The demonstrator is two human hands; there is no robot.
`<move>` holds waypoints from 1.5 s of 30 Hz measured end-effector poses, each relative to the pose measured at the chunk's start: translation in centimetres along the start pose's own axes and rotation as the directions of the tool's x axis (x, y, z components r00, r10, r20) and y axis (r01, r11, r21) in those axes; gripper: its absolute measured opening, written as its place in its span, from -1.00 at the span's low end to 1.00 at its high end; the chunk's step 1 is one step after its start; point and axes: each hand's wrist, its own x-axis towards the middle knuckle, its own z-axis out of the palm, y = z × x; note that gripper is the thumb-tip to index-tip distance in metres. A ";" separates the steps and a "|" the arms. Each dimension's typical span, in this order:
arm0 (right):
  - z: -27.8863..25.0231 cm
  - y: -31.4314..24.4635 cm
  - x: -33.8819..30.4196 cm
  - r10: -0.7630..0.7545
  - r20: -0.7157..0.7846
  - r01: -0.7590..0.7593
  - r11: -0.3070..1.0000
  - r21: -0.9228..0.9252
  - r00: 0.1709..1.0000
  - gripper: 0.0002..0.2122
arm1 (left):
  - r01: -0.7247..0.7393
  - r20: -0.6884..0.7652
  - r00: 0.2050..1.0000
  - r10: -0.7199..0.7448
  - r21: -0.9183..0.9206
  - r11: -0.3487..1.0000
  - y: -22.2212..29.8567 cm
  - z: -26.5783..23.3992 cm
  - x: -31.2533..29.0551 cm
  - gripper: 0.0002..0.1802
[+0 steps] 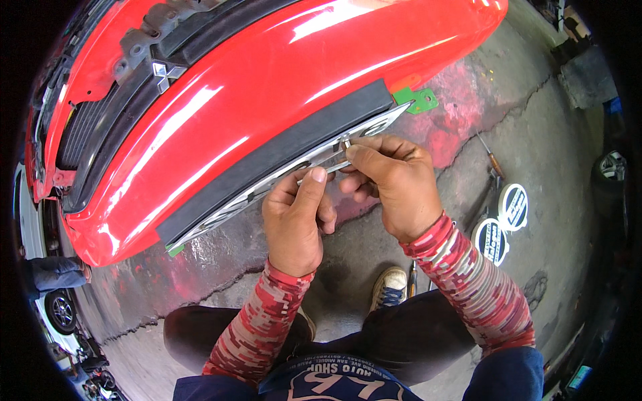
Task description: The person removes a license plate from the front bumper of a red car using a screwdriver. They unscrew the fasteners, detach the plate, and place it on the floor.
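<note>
One small silvery metal piece (346, 144) is just in front of the one licence plate (381, 125), nearer its right end. The right hand (408, 184) pinches it, thumb and forefinger closed, other fingers curled. The left hand (294, 230) is just beside, its thumb and forefinger nearly together; whether they grip anything I cannot tell. A narrow gap parts the two hands.

Behind the plate run one black bar (281, 154) and one red bumper (241, 110); two green tabs (422, 101) show past the plate's ends. Concrete floor (548, 154) spreads between the bumper's lower edge and two shoes (389, 287), and beyond the right forearm, where two round white discs (513, 207) touch or nearly touch near one orange-handled tool (495, 164).
</note>
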 end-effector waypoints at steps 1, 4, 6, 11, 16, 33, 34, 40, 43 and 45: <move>0.0 0.1 0.0 -0.030 0.005 0.030 0.999 -0.027 1.000 -0.81 | 0.027 0.005 1.000 -0.027 -0.034 0.999 -0.3 -0.2 0.1 -0.76; 0.1 0.7 0.0 -0.110 -0.002 0.109 0.992 -0.057 0.994 -0.82 | 0.102 0.046 0.994 -0.096 -0.152 0.983 -1.0 -0.5 0.5 -0.76; 0.1 1.2 0.1 -0.144 -0.003 0.144 0.988 -0.063 0.990 -0.83 | 0.150 0.103 0.986 -0.130 -0.215 0.965 -1.2 -0.7 0.9 -0.76; 0.0 2.4 -0.2 -0.125 -0.010 0.125 0.989 0.083 0.992 -0.81 | 0.161 0.141 0.981 -0.130 -0.243 0.957 -1.1 -0.5 1.1 -0.75; 0.0 3.3 -0.6 -0.102 0.066 0.088 0.979 0.182 0.993 -0.77 | -0.020 -0.020 1.000 0.019 -0.058 0.998 -0.2 0.4 -0.2 -0.73; -1.3 0.0 0.1 0.226 0.167 -0.263 0.929 0.260 0.960 -0.77 | -0.390 0.031 0.879 0.476 0.622 0.679 2.2 3.7 -2.1 -0.84; -1.3 -0.1 0.2 0.229 0.169 -0.267 0.930 0.252 0.959 -0.77 | -0.398 0.046 0.871 0.489 0.649 0.648 2.3 3.8 -2.1 -0.85; -1.1 0.2 0.9 0.229 0.203 -0.285 0.905 0.315 0.952 -0.84 | -0.370 0.004 0.887 0.462 0.604 0.706 1.9 3.2 -1.8 -0.83; -1.0 0.5 0.6 0.185 0.171 -0.226 0.938 0.262 0.968 -0.79 | -0.313 -0.050 0.921 0.386 0.492 0.812 1.3 2.3 -1.6 -0.81; -0.9 0.5 0.3 0.158 0.149 -0.190 0.954 0.230 0.976 -0.76 | -0.241 -0.098 0.950 0.298 0.381 0.892 1.0 2.1 -1.4 -0.81</move>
